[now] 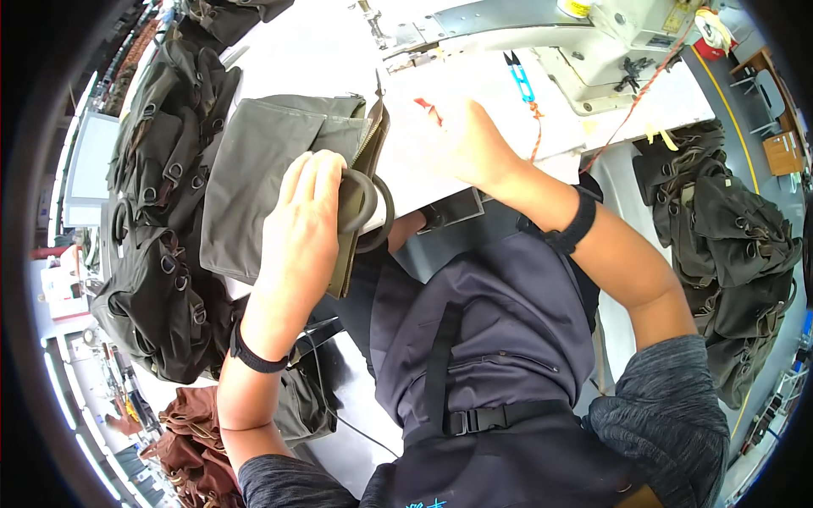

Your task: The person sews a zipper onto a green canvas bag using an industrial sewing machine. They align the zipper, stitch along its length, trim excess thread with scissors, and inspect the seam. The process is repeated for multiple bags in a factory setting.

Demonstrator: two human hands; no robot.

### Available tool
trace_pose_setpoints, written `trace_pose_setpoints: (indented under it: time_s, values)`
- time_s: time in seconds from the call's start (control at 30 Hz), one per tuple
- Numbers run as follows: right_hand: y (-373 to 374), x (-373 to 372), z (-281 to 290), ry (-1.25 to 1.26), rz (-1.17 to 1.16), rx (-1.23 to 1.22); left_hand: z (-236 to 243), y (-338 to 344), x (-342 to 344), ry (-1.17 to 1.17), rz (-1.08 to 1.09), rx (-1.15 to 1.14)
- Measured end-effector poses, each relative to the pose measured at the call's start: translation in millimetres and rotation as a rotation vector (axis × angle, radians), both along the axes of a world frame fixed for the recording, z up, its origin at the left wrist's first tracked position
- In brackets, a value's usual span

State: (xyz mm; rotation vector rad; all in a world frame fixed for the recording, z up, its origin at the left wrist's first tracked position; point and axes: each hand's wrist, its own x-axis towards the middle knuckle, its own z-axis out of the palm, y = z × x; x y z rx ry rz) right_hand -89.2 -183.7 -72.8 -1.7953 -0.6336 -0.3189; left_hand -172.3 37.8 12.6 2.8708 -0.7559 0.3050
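Note:
My left hand (pixel 301 216) is closed on an olive canvas bag (pixel 246 186) at its right edge, fingers beside a rounded handle (pixel 368 196). The bag lies on the white sewing table (pixel 406 165), with an open zipped edge (pixel 368 140) facing right. My right hand (pixel 470 144), washed out by glare, is closed right of the bag, on a small red item (pixel 428 110) too blurred to name exactly. Blue thread snips (pixel 518 76) with orange cord lie beyond that hand.
A sewing machine (pixel 593 59) stands at the back right, an orange cord hanging beside it. Piles of olive bags (pixel 161 161) flank me at left and right (pixel 711 229). Reddish-brown bags (pixel 195 432) sit at lower left. A yellow floor line runs along the far right.

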Motion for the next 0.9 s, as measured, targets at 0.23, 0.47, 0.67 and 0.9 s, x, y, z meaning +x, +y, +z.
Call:
trace_pose_setpoints:
  time_s: [0.23, 0.47, 0.67, 0.9]
  values:
    - [39.5, -18.3, 22.6, 0.689, 0.491, 0.658, -20.8, -1.6, -18.6, -0.087, -0.100, 0.096]
    - [29.4, -30.7, 21.3, 0.700, 0.244, 0.504, -8.5, 28.5, -52.6, -0.054, -0.187, 0.145]
    - [13.6, -23.7, 25.9, 0.406, -0.005, 0.176, -0.5, 24.2, -48.2, 0.016, -0.257, 0.006]
    - [-8.4, -28.3, 3.8, -0.040, 0.004, 0.004, -3.9, 53.3, -58.9, -0.015, -0.195, 0.074]
